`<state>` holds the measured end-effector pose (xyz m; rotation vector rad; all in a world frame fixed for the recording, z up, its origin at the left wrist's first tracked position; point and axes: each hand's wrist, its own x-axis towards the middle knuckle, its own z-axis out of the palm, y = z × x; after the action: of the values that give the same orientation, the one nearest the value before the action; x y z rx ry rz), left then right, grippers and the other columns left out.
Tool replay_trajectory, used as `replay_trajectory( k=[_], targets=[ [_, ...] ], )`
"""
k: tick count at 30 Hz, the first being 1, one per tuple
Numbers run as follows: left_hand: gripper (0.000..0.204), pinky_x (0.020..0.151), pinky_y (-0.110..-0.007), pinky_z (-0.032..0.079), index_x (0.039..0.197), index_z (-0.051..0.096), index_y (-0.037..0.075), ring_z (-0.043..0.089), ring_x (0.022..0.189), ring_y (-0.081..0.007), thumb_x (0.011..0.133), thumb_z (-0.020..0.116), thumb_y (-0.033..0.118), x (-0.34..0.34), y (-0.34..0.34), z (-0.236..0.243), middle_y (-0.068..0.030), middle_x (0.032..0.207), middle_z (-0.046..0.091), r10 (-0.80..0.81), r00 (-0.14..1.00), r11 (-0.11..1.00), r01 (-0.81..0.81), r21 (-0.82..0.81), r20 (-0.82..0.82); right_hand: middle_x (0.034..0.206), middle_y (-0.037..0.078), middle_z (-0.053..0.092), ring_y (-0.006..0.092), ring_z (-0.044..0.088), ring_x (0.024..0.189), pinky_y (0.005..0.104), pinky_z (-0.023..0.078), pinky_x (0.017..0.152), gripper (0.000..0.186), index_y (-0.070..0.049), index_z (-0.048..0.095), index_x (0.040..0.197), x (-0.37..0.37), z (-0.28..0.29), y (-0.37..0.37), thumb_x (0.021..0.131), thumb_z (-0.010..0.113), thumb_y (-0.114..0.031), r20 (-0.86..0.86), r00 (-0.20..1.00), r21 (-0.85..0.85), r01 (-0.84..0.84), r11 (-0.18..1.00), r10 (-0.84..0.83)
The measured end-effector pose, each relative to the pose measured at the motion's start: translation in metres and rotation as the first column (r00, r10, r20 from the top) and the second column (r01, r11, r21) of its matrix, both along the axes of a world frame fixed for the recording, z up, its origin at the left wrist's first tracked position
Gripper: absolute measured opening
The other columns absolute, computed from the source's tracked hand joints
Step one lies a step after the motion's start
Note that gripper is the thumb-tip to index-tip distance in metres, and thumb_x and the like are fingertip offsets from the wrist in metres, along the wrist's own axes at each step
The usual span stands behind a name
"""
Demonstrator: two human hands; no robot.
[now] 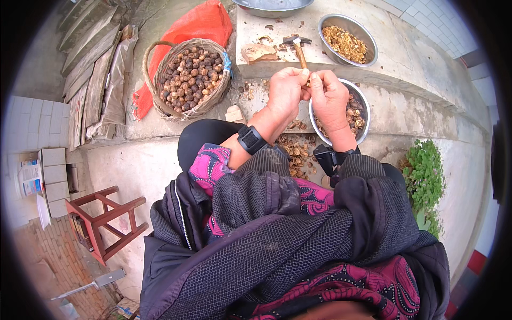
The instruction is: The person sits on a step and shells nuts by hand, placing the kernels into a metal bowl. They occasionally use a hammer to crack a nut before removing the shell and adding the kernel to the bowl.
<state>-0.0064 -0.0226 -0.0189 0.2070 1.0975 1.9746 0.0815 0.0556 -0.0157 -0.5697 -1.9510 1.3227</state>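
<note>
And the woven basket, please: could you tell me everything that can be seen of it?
The basket is roundish, woven of grey-brown strips that look like wicker. A curved handle loops out at its left side; a blue wrapping sits on its right rim. It stands upright, well filled with brown, whole-looking walnuts. A red sack lies behind it, seemingly against it. It is left of the person's left hand, which does not touch it.

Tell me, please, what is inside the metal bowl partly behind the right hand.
The bowl holds brown, broken walnuts or shells; which, I cannot tell. The right hand covers part of the contents, and these hide the bottom.
</note>
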Motion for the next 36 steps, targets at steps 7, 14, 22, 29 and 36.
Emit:
replay_trajectory(
  k=[7, 14, 22, 29, 36],
  targets=[
    [0.008, 0.055, -0.029, 0.042, 0.089, 0.058, 0.001, 0.054, 0.061, -0.0141, 0.095, 0.058, 0.006, -0.003, -0.002, -0.009, -0.0062, 0.078, 0.06, 0.053, 0.991, 0.998, -0.049, -0.03, 0.125, 0.07, 0.014, 0.059, 0.0329, 0.061, 0.061, 0.0389, 0.049, 0.055, 0.015, -0.005, 0.059, 0.079, -0.007, -0.009, -0.008, 0.092, 0.062, -0.011, -0.027, 0.998, 0.408, 0.067, 0.911, -0.061],
    [0.008, 0.058, -0.03, 0.043, 0.09, 0.057, 0.003, 0.055, 0.068, -0.0156, 0.096, 0.056, 0.007, -0.006, -0.003, -0.014, -0.0063, 0.082, 0.06, 0.064, 0.985, 0.998, -0.063, -0.015, 0.163, 0.069, 0.013, 0.058, 0.0346, 0.059, 0.061, 0.0428, 0.049, 0.055, 0.013, -0.006, 0.058, 0.078, -0.013, -0.011, -0.006, 0.091, 0.061, -0.01, -0.07, 0.997, 0.577, 0.062, 0.814, -0.027],
    [0.012, 0.067, -0.032, 0.048, 0.095, 0.058, 0.002, 0.056, 0.072, -0.017, 0.099, 0.054, 0.012, -0.019, 0.001, -0.016, -0.0059, 0.085, 0.06, 0.029, 0.991, 0.999, -0.025, -0.033, 0.13, 0.072, 0.014, 0.061, 0.0343, 0.061, 0.063, 0.0419, 0.05, 0.058, 0.013, -0.005, 0.061, 0.083, -0.025, -0.021, -0.002, 0.093, 0.06, -0.013, -0.05, 0.995, 0.555, 0.102, 0.826, -0.09],
    [0.03, 0.075, -0.032, 0.05, 0.106, 0.057, 0.0, 0.059, 0.085, -0.0206, 0.105, 0.047, 0.028, -0.037, 0.013, -0.032, -0.0098, 0.099, 0.062, 0.159, 0.887, 0.979, -0.2, 0.049, 0.434, 0.076, 0.015, 0.066, 0.0281, 0.066, 0.066, 0.0365, 0.051, 0.062, 0.016, -0.004, 0.069, 0.091, -0.064, -0.045, 0.017, 0.094, 0.062, -0.018, 0.002, 0.987, 0.255, 0.154, 0.955, -0.16],
    [0.032, 0.101, -0.038, 0.045, 0.12, 0.057, -0.001, 0.056, 0.112, -0.0244, 0.105, 0.044, 0.023, -0.059, 0.033, -0.078, -0.013, 0.115, 0.061, 0.159, 0.917, 0.974, -0.206, 0.093, 0.366, 0.09, 0.011, 0.067, 0.0276, 0.067, 0.079, 0.0357, 0.054, 0.069, 0.021, -0.009, 0.071, 0.109, -0.069, -0.071, 0.025, 0.089, 0.066, -0.013, -0.015, 0.998, 0.463, 0.06, 0.884, -0.06]
  ],
)
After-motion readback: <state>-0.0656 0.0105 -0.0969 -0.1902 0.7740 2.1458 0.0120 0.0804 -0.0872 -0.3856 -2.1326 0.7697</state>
